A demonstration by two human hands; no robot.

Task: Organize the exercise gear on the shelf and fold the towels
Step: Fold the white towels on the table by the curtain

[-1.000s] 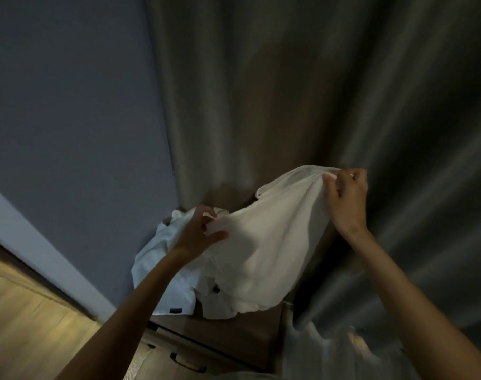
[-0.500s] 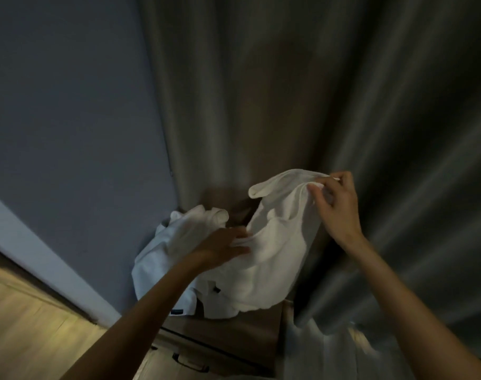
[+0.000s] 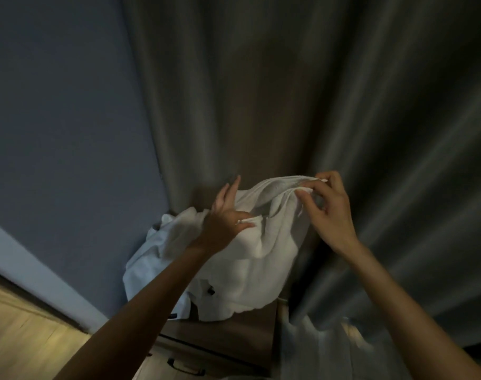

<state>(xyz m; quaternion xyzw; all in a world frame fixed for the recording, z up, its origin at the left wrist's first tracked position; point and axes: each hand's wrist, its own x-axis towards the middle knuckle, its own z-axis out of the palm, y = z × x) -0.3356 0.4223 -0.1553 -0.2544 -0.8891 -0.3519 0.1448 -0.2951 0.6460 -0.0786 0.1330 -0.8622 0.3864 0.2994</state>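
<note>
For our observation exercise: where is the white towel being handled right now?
Head view, centre: the white towel hangs between the left hand and the right hand, which pinches its top edge, before the grey curtain, above the wooden cabinet.

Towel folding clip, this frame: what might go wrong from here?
1. The right hand only pinches the towel at its top edge; a slip would drop it onto the pile of white cloth.
2. The towel's lower part lies against that pile on the cabinet, so lifting may drag cloth off the edge.
3. The curtain hangs close behind; the towel may brush it.
</note>
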